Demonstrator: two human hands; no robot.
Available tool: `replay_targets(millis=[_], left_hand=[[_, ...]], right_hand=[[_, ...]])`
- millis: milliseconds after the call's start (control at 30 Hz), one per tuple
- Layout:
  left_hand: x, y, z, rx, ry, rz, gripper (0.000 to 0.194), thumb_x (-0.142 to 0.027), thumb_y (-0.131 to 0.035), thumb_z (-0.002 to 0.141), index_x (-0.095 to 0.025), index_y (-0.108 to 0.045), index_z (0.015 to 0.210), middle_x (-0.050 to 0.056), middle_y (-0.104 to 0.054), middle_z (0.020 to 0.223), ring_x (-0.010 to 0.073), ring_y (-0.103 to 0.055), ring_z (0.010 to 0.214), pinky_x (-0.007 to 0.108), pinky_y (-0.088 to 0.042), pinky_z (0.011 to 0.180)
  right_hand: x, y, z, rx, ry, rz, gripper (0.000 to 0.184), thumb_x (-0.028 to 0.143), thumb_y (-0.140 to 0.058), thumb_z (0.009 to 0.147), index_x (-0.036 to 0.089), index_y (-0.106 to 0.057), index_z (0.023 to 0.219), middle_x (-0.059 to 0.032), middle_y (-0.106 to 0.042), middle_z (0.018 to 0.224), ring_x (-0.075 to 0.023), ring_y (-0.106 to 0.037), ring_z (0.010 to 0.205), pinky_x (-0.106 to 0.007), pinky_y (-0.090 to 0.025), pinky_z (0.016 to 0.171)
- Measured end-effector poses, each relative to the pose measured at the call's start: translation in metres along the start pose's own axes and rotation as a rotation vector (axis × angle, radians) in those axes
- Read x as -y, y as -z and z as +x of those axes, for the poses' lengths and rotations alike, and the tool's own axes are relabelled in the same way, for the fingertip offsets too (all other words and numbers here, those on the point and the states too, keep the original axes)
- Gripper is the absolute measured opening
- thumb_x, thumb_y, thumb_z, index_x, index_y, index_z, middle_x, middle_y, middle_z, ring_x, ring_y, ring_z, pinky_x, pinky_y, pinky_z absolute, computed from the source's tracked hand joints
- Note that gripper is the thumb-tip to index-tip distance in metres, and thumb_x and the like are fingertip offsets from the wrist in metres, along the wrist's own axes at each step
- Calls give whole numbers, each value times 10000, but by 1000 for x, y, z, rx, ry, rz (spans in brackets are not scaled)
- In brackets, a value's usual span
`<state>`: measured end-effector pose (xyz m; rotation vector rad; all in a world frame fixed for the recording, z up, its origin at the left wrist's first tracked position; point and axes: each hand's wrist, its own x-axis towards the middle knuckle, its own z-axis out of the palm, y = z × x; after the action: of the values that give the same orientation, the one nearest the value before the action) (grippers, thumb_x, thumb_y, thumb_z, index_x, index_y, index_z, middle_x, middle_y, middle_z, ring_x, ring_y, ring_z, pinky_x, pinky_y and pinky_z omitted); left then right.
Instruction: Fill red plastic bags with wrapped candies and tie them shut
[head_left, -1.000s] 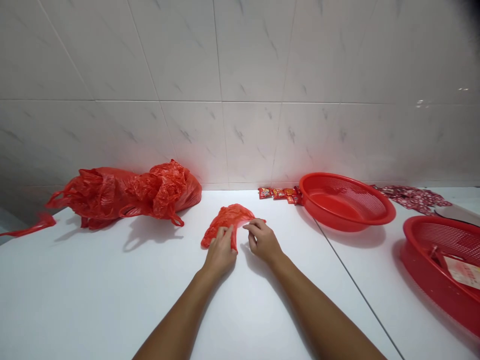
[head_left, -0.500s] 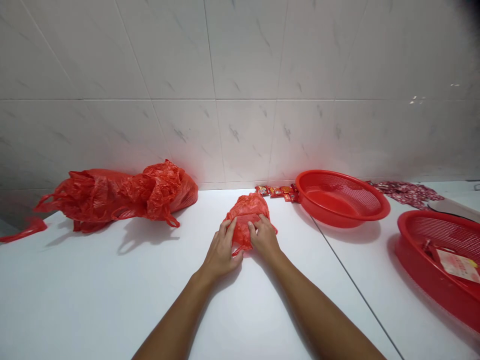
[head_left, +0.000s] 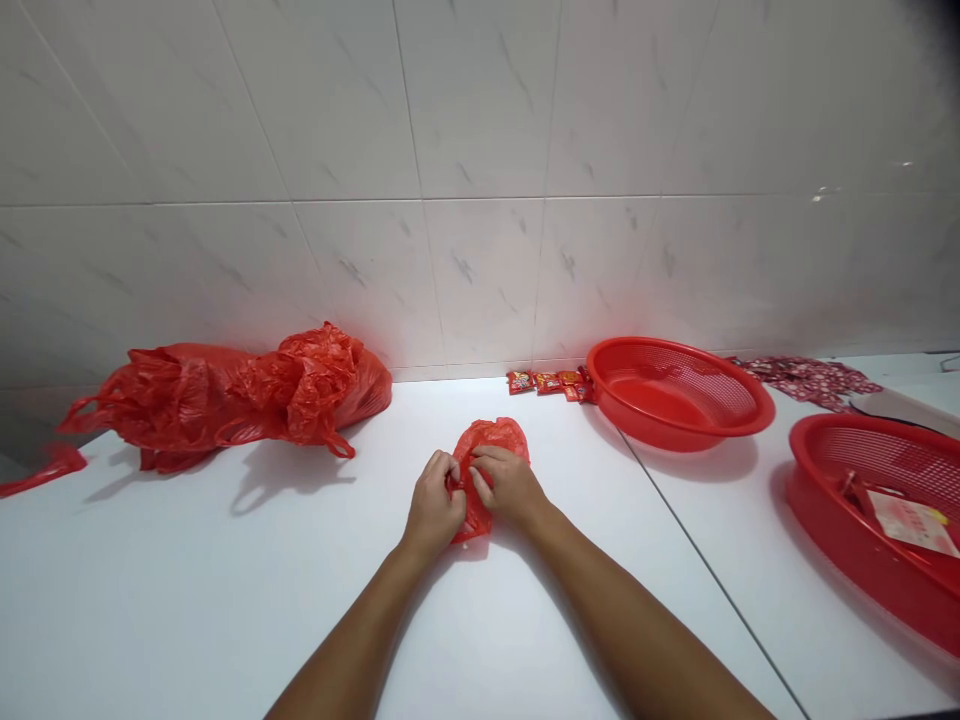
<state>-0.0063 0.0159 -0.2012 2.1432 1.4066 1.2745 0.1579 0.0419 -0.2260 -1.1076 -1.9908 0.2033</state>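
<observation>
A small red plastic bag (head_left: 491, 433) lies crumpled on the white table in front of me. My left hand (head_left: 435, 508) is closed on the bag's left side with its fingers curled in. From the right, my right hand (head_left: 511, 487) pinches the bag's middle, fingers bent toward the thumb. Thin plastic shows above and below the hands, with a loose end hanging toward me. What is inside the bag, if anything, is hidden.
Bulky red plastic bags (head_left: 247, 400) sit at the left by the tiled wall (head_left: 480, 280). Several small red packets (head_left: 546, 382) lie near a red plastic basket (head_left: 675, 440). Another red basket (head_left: 840, 530) at the right holds a printed card (head_left: 911, 520). A patterned cloth (head_left: 814, 383) lies behind.
Both hands have drawn closer together. The bag has moved slightly toward me and is bunched smaller between them, and the left fingers have curled in from lying on it.
</observation>
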Motion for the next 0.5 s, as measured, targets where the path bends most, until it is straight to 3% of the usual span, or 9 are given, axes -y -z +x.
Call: replay_targets(millis=[100,200,267,367,500], left_hand=[[1,3,0,36,-33,-15,249,-11,-423,658,-242,-421,752,-9,-516,804,169,-523,739,288,-456,664],[6,9,3,3,-20,-13,258,3,-417,682,-232,-505,741,15,-547,863,178,-563,793,311,-493,715],[11,14,6,-99,16,59,300,0,-435,738,-226,-628,780,45,-575,956,206,-587,885,354,-518,788],[13,21,13,-273,31,299,349,-64,-525,839,-243,-792,975,94,-600,1151,291,-574,1109,486,-509,984],[6,25,13,-384,-29,485,293,-202,-615,929,-236,-801,1152,147,-579,1268,388,-511,1244,630,-445,1072]], right_hand=[[-1,1,-1,40,-91,-74,182,139,-564,930,202,-735,933,-83,-738,1083,-250,-669,1079,-391,-560,987],[-8,8,-4,63,-294,-178,171,188,-651,886,146,-722,1036,-165,-693,1115,-333,-675,1052,-447,-562,911],[-12,14,-6,86,-421,-221,347,289,-760,826,120,-703,1125,-194,-680,1094,-367,-700,974,-450,-569,815],[-13,22,-6,139,-547,-243,755,435,-862,721,138,-607,1367,-172,-683,1064,-388,-715,945,-431,-560,744],[-5,24,-5,177,-615,-248,1169,516,-887,678,181,-313,1640,-234,-636,1280,-436,-702,1078,-451,-553,784]])
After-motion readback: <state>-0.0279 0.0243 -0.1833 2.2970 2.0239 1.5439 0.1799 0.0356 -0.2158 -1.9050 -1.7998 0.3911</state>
